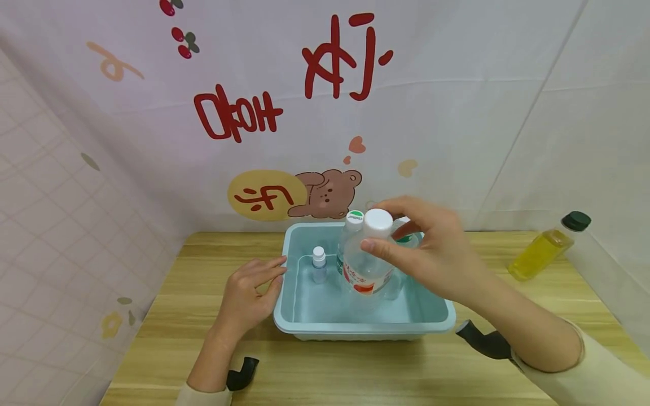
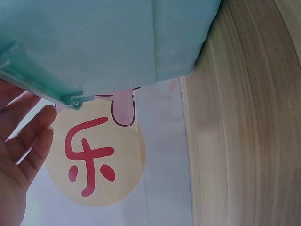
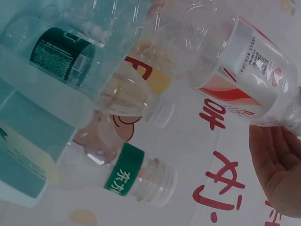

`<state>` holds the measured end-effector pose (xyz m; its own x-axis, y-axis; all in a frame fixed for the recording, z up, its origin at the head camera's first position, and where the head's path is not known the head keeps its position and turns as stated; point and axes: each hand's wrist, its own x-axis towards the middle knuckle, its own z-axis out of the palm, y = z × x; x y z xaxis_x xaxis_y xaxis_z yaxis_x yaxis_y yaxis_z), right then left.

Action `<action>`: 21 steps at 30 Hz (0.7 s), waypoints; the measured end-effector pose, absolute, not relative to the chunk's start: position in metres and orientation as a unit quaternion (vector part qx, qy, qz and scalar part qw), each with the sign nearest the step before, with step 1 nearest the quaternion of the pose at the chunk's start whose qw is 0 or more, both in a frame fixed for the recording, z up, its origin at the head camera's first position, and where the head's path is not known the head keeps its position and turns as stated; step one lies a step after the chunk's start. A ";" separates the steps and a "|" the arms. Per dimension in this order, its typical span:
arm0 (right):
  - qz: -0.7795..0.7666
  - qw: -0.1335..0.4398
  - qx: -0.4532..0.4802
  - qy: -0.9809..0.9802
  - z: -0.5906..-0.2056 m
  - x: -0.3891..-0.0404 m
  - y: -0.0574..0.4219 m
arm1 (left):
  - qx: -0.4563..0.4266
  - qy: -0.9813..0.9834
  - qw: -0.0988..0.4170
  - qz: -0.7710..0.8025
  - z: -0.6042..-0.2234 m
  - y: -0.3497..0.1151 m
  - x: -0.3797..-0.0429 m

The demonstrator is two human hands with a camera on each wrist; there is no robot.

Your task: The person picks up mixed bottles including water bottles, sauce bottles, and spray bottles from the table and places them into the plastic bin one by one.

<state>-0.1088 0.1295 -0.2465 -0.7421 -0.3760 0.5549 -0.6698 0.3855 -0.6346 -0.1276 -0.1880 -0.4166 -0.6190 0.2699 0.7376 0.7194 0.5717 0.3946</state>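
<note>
My right hand (image 1: 431, 248) grips a clear plastic bottle (image 1: 368, 262) near its white cap and holds it over the light-blue basin (image 1: 355, 327). The bottle has a red and white label (image 3: 242, 92) and appears empty in the right wrist view. Behind it in the basin stand a bottle with a green-and-white cap (image 1: 355, 217) and a bottle with a green label (image 3: 124, 169), partly hidden by my hand in the head view. A small white-capped bottle (image 1: 319, 265) stands at the basin's left. My left hand (image 1: 251, 290) touches the basin's left rim with extended fingers (image 2: 35, 127).
A bottle of yellow liquid with a dark green cap (image 1: 543, 248) stands on the wooden table (image 1: 244, 372) right of the basin. A printed cloth (image 1: 457, 129) hangs close behind the table. Black curved pieces (image 1: 244, 373) sit by both wrists.
</note>
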 end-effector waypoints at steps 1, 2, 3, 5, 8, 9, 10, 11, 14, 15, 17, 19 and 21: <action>0.453 0.158 0.319 -0.817 -0.248 -0.110 0.128 | -0.298 -0.828 0.318 -0.353 -0.417 -0.188 -0.128; 0.451 0.154 0.320 -0.818 -0.249 -0.110 0.127 | -0.298 -0.828 0.317 -0.353 -0.416 -0.188 -0.128; 0.451 0.149 0.321 -0.820 -0.251 -0.111 0.126 | -0.297 -0.828 0.318 -0.354 -0.416 -0.188 -0.128; 0.448 0.142 0.322 -0.822 -0.254 -0.112 0.123 | -0.297 -0.828 0.317 -0.355 -0.416 -0.188 -0.128; 0.446 0.133 0.325 -0.823 -0.259 -0.113 0.120 | -0.297 -0.827 0.316 -0.357 -0.415 -0.188 -0.128; 0.448 0.127 0.324 -0.824 -0.261 -0.113 0.119 | -0.298 -0.827 0.316 -0.357 -0.415 -0.189 -0.128; 0.449 0.123 0.325 -0.823 -0.263 -0.114 0.118 | -0.298 -0.827 0.316 -0.356 -0.415 -0.189 -0.128; 0.450 0.119 0.324 -0.824 -0.266 -0.114 0.117 | -0.299 -0.827 0.316 -0.356 -0.415 -0.189 -0.128; 0.452 0.093 0.318 -0.828 -0.273 -0.116 0.115 | -0.299 -0.828 0.316 -0.355 -0.414 -0.189 -0.128; 0.450 0.083 0.317 -0.831 -0.276 -0.117 0.114 | -0.299 -0.828 0.317 -0.354 -0.414 -0.189 -0.128; 0.442 0.066 0.317 -0.836 -0.282 -0.118 0.113 | -0.298 -0.828 0.316 -0.354 -0.413 -0.189 -0.129; 0.430 0.051 0.323 -0.842 -0.289 -0.120 0.112 | -0.298 -0.829 0.315 -0.354 -0.413 -0.189 -0.129; 0.417 0.043 0.328 -0.846 -0.295 -0.121 0.111 | -0.296 -0.830 0.314 -0.354 -0.413 -0.189 -0.129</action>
